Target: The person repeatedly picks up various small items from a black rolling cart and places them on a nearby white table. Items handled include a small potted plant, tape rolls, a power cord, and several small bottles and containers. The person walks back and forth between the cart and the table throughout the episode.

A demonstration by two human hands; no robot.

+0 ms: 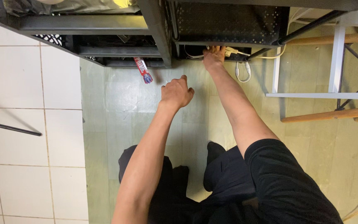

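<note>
Now the right hand (214,55) is reaching under the dark metal shelf (228,25), fingers curling around white cables (242,68) at its lower edge. Meanwhile the left hand (177,92) is hovering loosely closed, holding nothing, over the pale green floor (117,108), near a red-and-blue tube (143,70).

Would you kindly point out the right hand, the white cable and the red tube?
right hand (214,56), head view, back of the hand.
white cable (243,71), head view, hanging loop.
red tube (143,70), head view, its middle.

Open green floor (117,108) left; dark metal frame (158,33) and white cables (242,70) crowd ahead.
</note>
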